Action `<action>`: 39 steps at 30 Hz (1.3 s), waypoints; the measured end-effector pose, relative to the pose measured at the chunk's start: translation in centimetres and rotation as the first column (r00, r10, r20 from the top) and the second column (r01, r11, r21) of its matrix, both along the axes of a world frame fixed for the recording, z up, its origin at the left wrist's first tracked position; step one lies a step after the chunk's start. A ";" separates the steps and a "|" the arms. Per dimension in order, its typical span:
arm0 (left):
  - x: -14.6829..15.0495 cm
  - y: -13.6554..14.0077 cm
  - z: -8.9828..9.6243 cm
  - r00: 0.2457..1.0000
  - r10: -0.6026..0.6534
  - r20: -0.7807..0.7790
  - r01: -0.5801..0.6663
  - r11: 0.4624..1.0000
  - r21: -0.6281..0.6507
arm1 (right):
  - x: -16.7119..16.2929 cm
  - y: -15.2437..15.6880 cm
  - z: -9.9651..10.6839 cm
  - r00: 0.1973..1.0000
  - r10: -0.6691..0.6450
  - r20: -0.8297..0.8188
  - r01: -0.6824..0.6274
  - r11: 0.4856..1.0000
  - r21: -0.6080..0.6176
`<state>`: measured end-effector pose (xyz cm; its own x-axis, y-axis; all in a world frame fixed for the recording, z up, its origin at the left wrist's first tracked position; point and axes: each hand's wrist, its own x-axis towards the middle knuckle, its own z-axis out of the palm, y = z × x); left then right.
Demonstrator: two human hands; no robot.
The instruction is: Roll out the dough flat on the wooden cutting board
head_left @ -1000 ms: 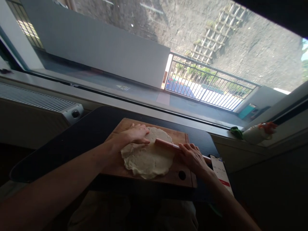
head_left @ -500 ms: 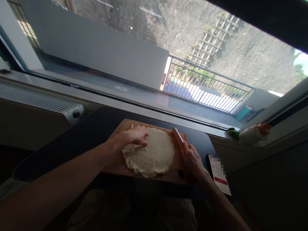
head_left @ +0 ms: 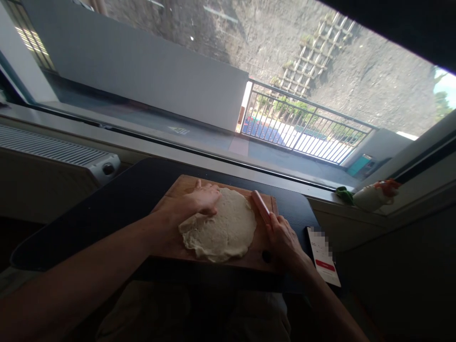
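A wide, flat round of pale dough with an uneven edge lies on a wooden board. My left hand rests over its upper left edge, fingers spread and thumb apart, touching the dough. What lies beneath the palm is hidden. My right hand is closed round the lower end of a pinkish rolling pin. The pin slants along the board's right side, beside the dough, its far end pointing up and left.
The board sits on a dark table against the windowsill. A phone with a lit screen lies near the table's right edge. A white radiator is at left. A white pot and green cloth sit on the sill.
My left hand has turned slightly on the dough's edge, with one finger lifting higher. My right hand still holds the rolling pin in nearly the same place. The whole view has shifted slightly.
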<state>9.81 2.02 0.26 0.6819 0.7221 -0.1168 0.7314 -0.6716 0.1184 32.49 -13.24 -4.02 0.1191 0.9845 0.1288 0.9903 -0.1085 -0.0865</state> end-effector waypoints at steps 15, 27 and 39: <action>5.4 -4.3 -3.0 0.981 -0.144 0.128 0.121 0.978 0.170 | -2.0 -3.6 -0.3 0.999 -0.032 -0.043 0.030 0.999 -0.042; 5.4 -3.7 -1.8 0.988 -0.140 0.064 0.131 0.982 0.134 | -3.2 -3.8 0.7 0.997 -0.082 -0.012 0.080 0.990 -0.112; 5.8 -3.9 -2.2 0.996 -0.091 0.014 0.087 0.986 0.144 | -1.4 -1.0 1.6 0.999 -0.034 0.001 0.034 0.989 -0.142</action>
<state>15.58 -1.85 -1.95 0.7454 0.6667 -0.0015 0.6664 -0.7450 0.0308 31.04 -14.25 -2.43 0.1531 0.9881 -0.0118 0.9857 -0.1536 -0.0688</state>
